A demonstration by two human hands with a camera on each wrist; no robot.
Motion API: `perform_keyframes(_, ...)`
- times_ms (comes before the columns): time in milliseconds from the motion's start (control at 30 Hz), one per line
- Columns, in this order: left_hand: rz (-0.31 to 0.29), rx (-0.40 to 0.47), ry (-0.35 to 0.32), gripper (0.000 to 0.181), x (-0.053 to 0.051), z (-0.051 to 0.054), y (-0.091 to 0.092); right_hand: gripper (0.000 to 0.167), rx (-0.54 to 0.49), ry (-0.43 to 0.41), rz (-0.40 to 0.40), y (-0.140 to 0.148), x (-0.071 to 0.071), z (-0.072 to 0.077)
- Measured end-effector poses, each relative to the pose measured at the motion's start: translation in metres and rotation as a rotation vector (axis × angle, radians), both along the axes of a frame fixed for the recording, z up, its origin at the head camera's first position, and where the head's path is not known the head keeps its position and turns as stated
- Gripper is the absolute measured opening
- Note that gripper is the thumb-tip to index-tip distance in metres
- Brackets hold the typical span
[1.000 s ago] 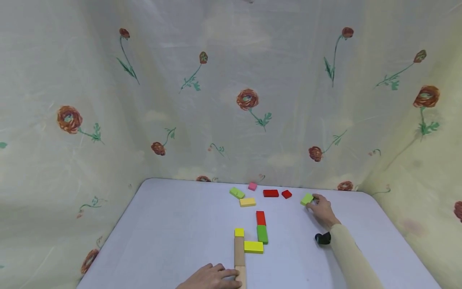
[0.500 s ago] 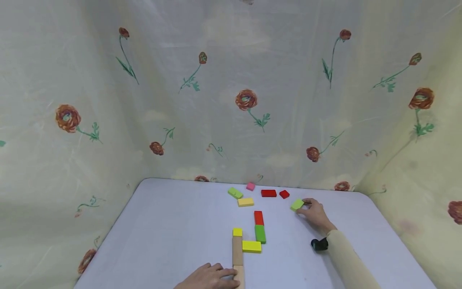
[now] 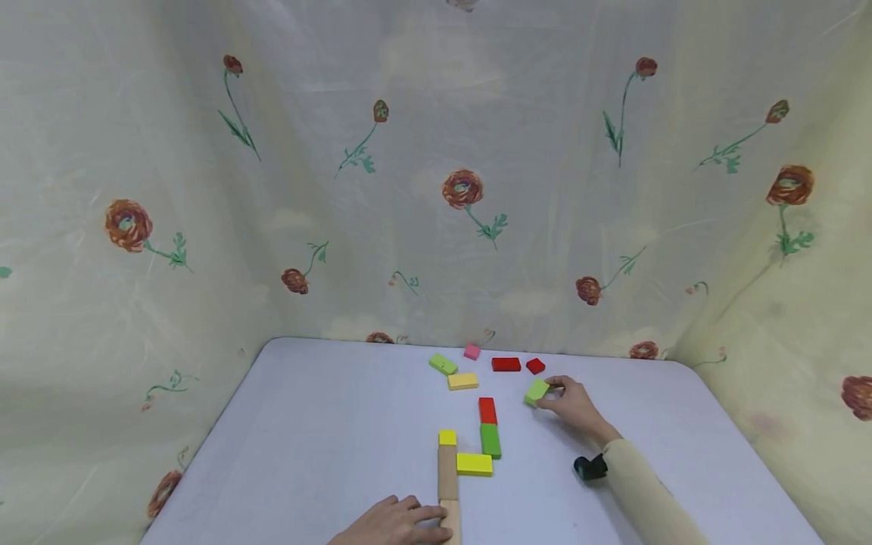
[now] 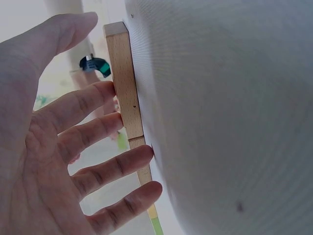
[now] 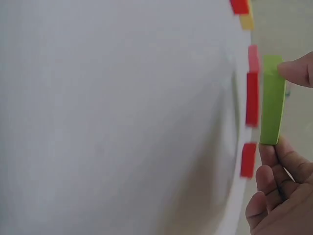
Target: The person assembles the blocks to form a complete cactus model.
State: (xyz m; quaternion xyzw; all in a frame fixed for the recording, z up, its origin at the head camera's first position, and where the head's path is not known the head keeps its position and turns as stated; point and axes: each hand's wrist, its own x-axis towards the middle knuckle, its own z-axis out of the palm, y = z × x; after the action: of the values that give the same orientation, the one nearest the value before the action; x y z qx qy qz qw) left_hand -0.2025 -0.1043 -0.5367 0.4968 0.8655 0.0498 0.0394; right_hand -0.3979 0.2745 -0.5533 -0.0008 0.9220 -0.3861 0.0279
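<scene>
In the head view my right hand (image 3: 577, 407) pinches a light green block (image 3: 537, 391) between thumb and fingers; the right wrist view shows the same block (image 5: 272, 100) gripped at its two ends. My left hand (image 3: 395, 522) rests its fingers against a pale wooden block (image 3: 450, 518) at the bottom. In the left wrist view the fingers of that hand (image 4: 73, 132) are spread and touch the side of the wooden blocks (image 4: 124, 78). Beyond the pale block a darker wooden block (image 3: 447, 473) leads to a yellow cube (image 3: 447, 437), with a yellow block (image 3: 474, 465) at its right side.
A green block (image 3: 490, 440) and a red block (image 3: 487, 410) stand end to end. Farther back lie a pale yellow block (image 3: 463, 381), another light green block (image 3: 443, 364), a pink block (image 3: 472, 352), a long red block (image 3: 506, 365) and a small red one (image 3: 535, 366).
My right hand has moved left across the table with the light green block, coming below the small red block. My left hand has stayed by the wooden block.
</scene>
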Motion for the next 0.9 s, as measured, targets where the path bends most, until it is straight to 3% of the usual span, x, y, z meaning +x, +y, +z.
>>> perform_keyframes(333, 0.000, -0.010, -0.048, 0.047, -0.001, 0.000, -0.001, 0.058, -0.007, 0.028, 0.092, -0.067, 0.011, 0.022)
perform_keyframes(633, -0.007, -0.018, -0.039, 0.049, -0.001, 0.001, -0.001, 0.054, -0.002, 0.027, 0.218, -0.112, 0.018, 0.030)
perform_keyframes(900, -0.002, -0.037, -0.055, 0.049, -0.001, 0.003, -0.002, 0.052, 0.060, -0.009, 0.340, -0.134, 0.021, 0.028)
